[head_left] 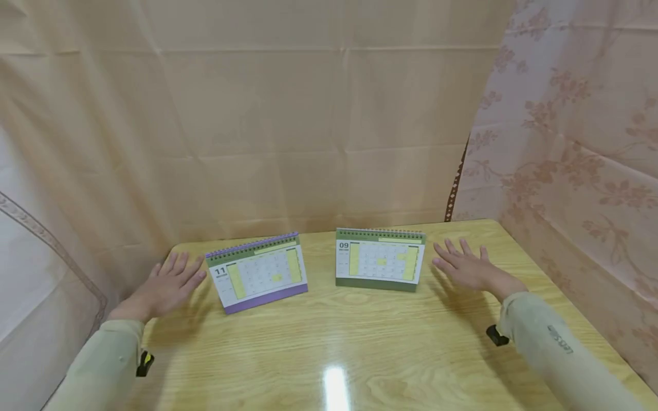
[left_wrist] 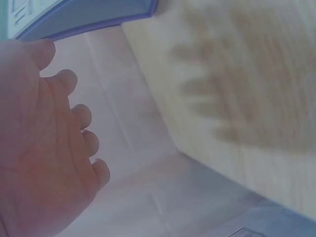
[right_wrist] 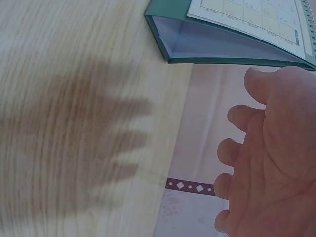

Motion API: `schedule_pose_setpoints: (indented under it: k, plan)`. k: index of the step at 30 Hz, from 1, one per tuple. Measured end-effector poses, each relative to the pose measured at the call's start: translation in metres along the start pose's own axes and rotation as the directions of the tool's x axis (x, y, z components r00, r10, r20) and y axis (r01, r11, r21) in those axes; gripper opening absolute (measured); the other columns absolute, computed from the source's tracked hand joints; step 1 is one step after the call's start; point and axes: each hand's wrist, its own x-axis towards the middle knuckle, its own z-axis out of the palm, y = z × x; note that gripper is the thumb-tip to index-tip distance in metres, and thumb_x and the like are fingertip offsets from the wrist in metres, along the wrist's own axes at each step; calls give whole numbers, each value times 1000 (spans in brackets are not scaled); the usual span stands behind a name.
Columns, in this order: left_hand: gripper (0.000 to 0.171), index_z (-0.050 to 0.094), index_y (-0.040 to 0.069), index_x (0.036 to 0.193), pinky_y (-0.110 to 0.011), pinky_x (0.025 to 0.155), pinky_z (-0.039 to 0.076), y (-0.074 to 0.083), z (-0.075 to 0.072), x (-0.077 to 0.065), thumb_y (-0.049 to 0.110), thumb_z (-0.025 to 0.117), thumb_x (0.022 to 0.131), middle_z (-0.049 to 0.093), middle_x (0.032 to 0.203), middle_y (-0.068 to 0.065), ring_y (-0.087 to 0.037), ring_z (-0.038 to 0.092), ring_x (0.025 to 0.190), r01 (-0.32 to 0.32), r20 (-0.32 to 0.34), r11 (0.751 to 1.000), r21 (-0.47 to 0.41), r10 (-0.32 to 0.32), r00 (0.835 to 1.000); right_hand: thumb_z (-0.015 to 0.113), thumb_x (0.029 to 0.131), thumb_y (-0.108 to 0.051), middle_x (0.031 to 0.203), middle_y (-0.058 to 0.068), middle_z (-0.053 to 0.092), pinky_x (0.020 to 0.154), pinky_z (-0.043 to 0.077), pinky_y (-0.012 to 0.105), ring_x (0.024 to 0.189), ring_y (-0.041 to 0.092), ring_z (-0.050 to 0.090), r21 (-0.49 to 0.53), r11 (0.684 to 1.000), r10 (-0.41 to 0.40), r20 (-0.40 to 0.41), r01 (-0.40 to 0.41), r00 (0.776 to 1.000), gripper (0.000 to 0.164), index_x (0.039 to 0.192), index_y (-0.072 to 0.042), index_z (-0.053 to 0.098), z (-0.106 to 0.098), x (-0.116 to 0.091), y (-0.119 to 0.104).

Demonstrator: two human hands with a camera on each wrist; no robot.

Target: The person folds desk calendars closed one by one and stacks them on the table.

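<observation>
Two spiral-bound desk calendars stand on the wooden table. The purple-edged calendar (head_left: 263, 273), showing 11, is turned at an angle on the left. To its right the green-edged calendar (head_left: 380, 260), showing 09, faces nearly straight forward. My left hand (head_left: 172, 285) hovers beside the purple calendar's left side with fingers spread, holding nothing; in the left wrist view its thumb appears close to the purple base (left_wrist: 98, 19). My right hand (head_left: 465, 268) is spread in the air just right of the green calendar, whose folded side (right_wrist: 217, 42) shows in the right wrist view.
A wooden tabletop (head_left: 267, 354) spreads beneath both hands, its back edge near a beige curtain (head_left: 247, 125). A floral curtain (head_left: 581, 160) hangs along the right side, and pale cloth (head_left: 36, 297) at the left. Light glares on the table's front middle.
</observation>
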Motion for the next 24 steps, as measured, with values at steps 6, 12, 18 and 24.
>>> schedule_pose_setpoints:
  k: [6, 12, 18, 24]
  plan:
    - [73, 18, -1, 160, -74, 111, -5, 4, -21, 2, 53, 23, 109, -2, 161, -36, -53, -11, 147, -6, -17, 1000, 24, 7, 1000, 21, 107, -59, 163, 30, 0, 99, -27, 74, 145, 55, -16, -20, 1000, 10, 14, -10, 1000, 76, 162, -6, 16, -8, 2, -3]
    - [72, 16, 1, 160, -73, 111, -4, 11, -39, 4, 53, 22, 110, -7, 161, -34, -52, -12, 147, -13, -28, 999, 41, 14, 1000, 22, 107, -59, 163, 32, -1, 98, -26, 75, 144, 58, -14, -35, 999, 26, 9, -26, 1000, 77, 161, -4, 16, -21, 0, -7]
    - [73, 13, 3, 161, -70, 113, -5, 24, -55, 8, 53, 24, 109, -6, 163, -31, -50, -11, 148, -30, -37, 999, 45, 32, 999, 21, 106, -63, 161, 35, 1, 98, -20, 79, 142, 61, -14, -3, 998, 57, -9, -57, 998, 83, 160, -1, 17, -33, -4, -9]
    - [74, 11, 7, 162, -65, 116, -5, 52, -67, 17, 56, 24, 108, -4, 164, -28, -47, -10, 150, -64, -39, 996, 61, 66, 997, 21, 103, -69, 160, 37, -2, 95, -18, 83, 140, 63, -16, 32, 994, 108, -5, -108, 994, 89, 160, 0, 15, -42, -2, -13]
